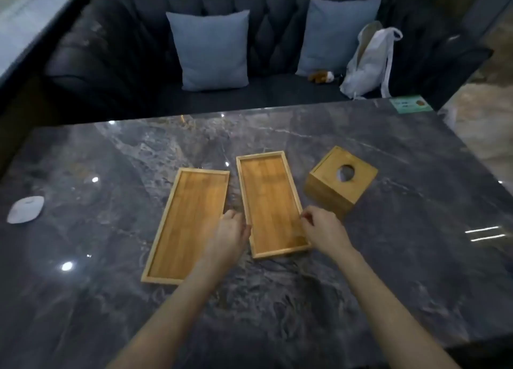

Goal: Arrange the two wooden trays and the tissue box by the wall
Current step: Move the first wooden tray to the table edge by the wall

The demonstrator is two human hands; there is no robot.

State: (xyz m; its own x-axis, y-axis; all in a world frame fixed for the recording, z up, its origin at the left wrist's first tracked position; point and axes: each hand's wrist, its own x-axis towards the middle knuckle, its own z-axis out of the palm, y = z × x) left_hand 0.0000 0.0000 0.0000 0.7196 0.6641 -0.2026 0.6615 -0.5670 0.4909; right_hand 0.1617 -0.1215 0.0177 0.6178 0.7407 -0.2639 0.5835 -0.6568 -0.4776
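Two flat wooden trays lie side by side on the dark marble table [361,271]. The left tray [188,224] is the larger and slants to the left. The right tray [270,202] is between my hands. My left hand [230,238] touches its left rim near the front corner, and my right hand [323,229] touches its right rim, fingers curled. Whether the hands grip the rims firmly I cannot tell. The wooden tissue box [341,181], a cube with a round hole on top, stands to the right of the trays, turned at an angle.
A white round-cornered device [25,209] lies near the table's left edge. A green card [410,104] is at the far right corner. Behind the table is a dark sofa with two blue cushions [213,50], a white bag [369,63] and a small plush toy [322,77].
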